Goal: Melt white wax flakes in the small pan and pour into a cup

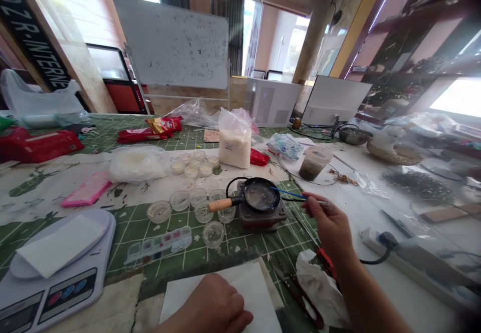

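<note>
My right hand pinches a thin blue stick, its far tip reaching over the rim of a small black frying pan. Cloudy whitish material covers the bottom of the pan, which has a wooden handle pointing left. Under it stands a small dark hot plate. Curled into a loose fist, my left hand rests on a white sheet of paper at the near edge; nothing shows in its fingers. Several clear round dishes stand left of the pan.
A white scale with folded paper lies left, near a pill-style case. Behind the pan are a bag of white granules and a plastic cup. Scissors, crumpled tissue and a power strip lie right.
</note>
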Tool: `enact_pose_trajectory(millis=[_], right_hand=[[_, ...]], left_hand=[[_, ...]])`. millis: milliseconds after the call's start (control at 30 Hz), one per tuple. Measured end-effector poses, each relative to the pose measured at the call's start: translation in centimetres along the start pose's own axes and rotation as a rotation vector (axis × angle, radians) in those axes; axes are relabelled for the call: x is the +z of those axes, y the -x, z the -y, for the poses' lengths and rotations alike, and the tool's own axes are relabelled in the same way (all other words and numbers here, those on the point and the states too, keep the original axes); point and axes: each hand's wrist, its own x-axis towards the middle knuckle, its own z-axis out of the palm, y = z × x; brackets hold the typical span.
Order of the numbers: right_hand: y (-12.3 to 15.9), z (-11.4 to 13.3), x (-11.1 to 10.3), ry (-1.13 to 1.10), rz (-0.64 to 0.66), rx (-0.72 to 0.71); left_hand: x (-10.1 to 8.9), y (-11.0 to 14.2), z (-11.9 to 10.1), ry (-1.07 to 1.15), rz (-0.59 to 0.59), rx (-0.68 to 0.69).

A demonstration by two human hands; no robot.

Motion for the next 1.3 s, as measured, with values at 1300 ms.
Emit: enact_pose_trajectory(millis=[1300], right_hand=[[1.5,0.7,0.7,0.233,0.441,0.096]], left_hand=[[-0.2,-0.2,-0.1,0.017,0.017,-0.004]])
